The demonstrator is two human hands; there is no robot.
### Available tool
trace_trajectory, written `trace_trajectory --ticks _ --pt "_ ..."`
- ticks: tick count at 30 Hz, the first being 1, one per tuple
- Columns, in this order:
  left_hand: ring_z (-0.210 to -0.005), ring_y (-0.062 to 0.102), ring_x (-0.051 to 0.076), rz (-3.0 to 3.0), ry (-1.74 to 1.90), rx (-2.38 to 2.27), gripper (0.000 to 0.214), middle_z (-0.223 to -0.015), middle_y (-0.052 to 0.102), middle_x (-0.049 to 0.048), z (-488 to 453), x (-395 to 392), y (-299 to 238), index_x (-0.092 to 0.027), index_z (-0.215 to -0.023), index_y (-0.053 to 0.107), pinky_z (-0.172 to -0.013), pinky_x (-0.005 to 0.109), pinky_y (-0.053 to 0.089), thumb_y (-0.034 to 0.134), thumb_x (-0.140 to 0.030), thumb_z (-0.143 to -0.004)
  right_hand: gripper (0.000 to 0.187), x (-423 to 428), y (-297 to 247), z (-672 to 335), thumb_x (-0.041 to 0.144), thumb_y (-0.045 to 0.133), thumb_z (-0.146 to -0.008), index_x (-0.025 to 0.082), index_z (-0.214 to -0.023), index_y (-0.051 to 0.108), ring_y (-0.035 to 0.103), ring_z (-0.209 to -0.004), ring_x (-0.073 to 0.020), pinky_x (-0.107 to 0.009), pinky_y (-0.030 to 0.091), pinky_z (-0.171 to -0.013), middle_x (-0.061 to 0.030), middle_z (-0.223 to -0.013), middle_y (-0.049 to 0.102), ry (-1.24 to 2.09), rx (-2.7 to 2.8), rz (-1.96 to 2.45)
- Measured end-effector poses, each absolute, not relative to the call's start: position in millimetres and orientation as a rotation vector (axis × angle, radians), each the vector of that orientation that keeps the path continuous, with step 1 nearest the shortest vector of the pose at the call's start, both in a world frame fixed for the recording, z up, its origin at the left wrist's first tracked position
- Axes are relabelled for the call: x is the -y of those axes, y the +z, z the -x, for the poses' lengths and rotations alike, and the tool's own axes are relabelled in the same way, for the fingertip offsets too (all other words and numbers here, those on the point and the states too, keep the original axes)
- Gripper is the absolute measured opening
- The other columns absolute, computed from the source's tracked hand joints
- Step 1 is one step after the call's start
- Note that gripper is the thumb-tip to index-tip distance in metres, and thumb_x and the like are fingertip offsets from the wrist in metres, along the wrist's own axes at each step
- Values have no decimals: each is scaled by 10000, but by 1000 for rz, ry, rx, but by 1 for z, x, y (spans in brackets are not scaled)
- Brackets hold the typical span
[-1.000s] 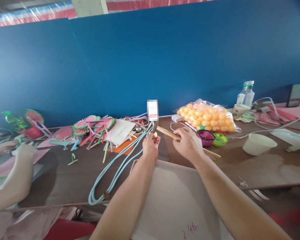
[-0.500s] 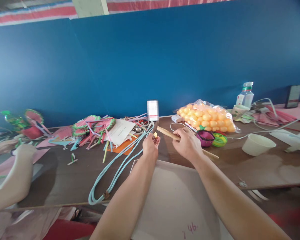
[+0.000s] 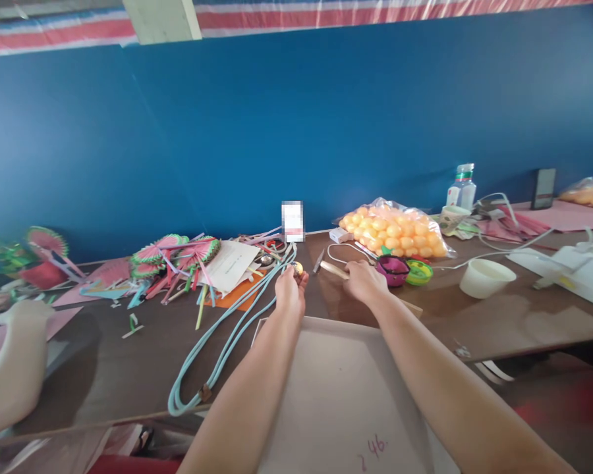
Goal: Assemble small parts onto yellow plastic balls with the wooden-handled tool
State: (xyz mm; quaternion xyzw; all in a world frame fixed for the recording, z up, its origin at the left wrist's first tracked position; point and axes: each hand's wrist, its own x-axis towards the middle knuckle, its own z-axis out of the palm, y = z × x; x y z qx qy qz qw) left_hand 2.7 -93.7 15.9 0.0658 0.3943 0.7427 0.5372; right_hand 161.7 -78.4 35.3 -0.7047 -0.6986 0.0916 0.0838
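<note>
My right hand [image 3: 366, 283] is closed round the wooden handle of a small hammer [image 3: 334, 269]. The hammer's dark metal head points away from me, a little to the right of my left hand [image 3: 290, 289]. Between the fingertips of that left hand is a small round gold-coloured ball [image 3: 297, 268]; its underside is hidden by the fingers. Hammer and ball are apart. Just left of my left hand runs a looped light-blue cord [image 3: 212, 345], lying on the brown table [image 3: 128, 355].
Pink-and-green paper fans [image 3: 197, 253] and a white sheet [image 3: 232, 263] lie left. A bag of orange balls [image 3: 395, 230], a purple cup [image 3: 393, 270] and a white cup [image 3: 487, 278] stand right. A large board [image 3: 340, 388] is under my forearms. Another person's arm [image 3: 22, 368] is far left.
The hammer head has moved right, away from the gold-coloured ball, with my right hand still on its handle. My left hand keeps the ball. The view has turned slightly right.
</note>
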Motion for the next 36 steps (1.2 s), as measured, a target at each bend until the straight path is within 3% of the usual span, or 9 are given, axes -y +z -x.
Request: trace_trajectory --ticks 15,21,36 --pt "-571 579 85 -191 1671 -940 160 -673 597 33 -5 95 17 -133 -761 574 -596 210 544 518 -171 -906 297 64 18 -160 239 578 -798 194 -1080 661 579 -1139 -323 -422 464 -881 -161 -1201 615 380 2091 2156" --pt "-599 593 99 -186 1642 -921 162 -723 622 65 -7 96 20 -118 -779 590 -603 223 549 525 -188 -910 278 70 21 -160 295 519 -847 235 -1089 644 595 -1083 -284 -387 454 -855 -118 -1198 613 391 2090 1909" --pt "-590 589 88 -312 1627 -991 99 -698 609 41 -6 90 10 -123 -792 608 -605 211 538 587 -189 -863 217 85 34 -153 297 482 -885 251 -1002 659 622 -963 -178 -271 408 -745 -36 -1106 659 370 1964 1635"
